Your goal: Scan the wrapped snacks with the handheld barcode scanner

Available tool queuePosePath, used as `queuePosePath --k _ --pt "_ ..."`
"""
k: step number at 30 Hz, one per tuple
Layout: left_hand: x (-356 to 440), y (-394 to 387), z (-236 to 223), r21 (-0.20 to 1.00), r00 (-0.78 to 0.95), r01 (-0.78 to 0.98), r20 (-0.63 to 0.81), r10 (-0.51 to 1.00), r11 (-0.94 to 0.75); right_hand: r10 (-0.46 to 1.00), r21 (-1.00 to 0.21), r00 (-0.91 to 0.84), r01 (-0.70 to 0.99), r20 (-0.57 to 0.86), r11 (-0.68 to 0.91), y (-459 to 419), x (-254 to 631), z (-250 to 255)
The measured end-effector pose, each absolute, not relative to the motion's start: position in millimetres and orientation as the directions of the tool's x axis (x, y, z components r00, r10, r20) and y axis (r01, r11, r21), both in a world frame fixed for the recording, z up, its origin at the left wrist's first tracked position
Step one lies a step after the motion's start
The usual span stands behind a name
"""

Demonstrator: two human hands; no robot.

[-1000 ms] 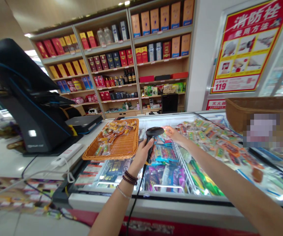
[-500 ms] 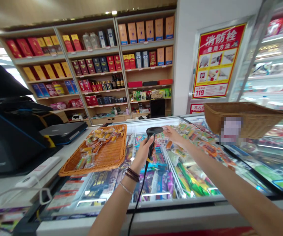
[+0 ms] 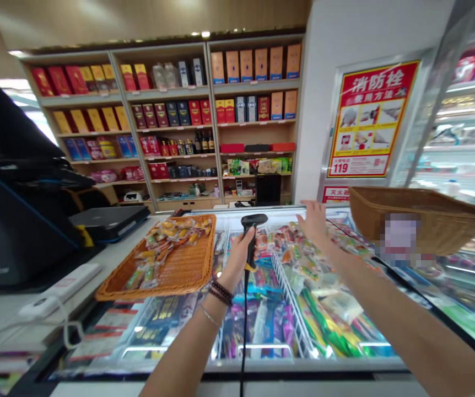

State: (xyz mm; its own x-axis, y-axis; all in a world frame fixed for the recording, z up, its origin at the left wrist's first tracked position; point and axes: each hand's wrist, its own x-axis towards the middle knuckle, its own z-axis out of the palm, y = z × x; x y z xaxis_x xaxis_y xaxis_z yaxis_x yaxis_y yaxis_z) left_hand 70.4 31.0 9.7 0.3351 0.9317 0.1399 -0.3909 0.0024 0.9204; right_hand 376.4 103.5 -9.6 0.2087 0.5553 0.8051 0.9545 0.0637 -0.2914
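My left hand (image 3: 241,248) is wrapped around the handle of a black barcode scanner (image 3: 254,221), whose cord hangs down toward me. Its head points right, above the chest freezer's packets. My right hand (image 3: 315,225) reaches to the far rim of the freezer (image 3: 225,210), with fingers apart and nothing visible in them. Whether its fingertips touch the rim is unclear. Beneath both arms lie colourful wrapped ice creams (image 3: 262,320), parted by a white wire divider (image 3: 289,300). To the left sits an orange wicker tray (image 3: 183,268) with several small packaged snacks (image 3: 179,231).
A brown wicker basket (image 3: 460,226) stands on the right side of the freezer. At left are a black scale-like device (image 3: 109,220), a white power strip (image 3: 61,289) and a dark checkout machine (image 3: 10,237). Shelves of boxed bottles (image 3: 171,113) line the back wall.
My right hand has moved right and away from the scanner head, and its fingers have spread. My left hand still grips the scanner, nearly in place. The view has shifted slightly.
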Motion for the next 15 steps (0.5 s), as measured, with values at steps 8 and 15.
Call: queuePosePath --k 8,15 --pt "-61.5 45.7 24.1 0.921 0.025 -0.350 0.194 0.981 -0.173 0.638 -0.415 0.032 0.784 0.769 0.462 179.8 193.0 3.4" --pt "-137.4 63.1 0.9 0.926 -0.184 -0.326 0.135 0.974 -0.190 0.860 -0.342 -0.343 0.811 0.378 0.474 200.8 32.1 -14.2"
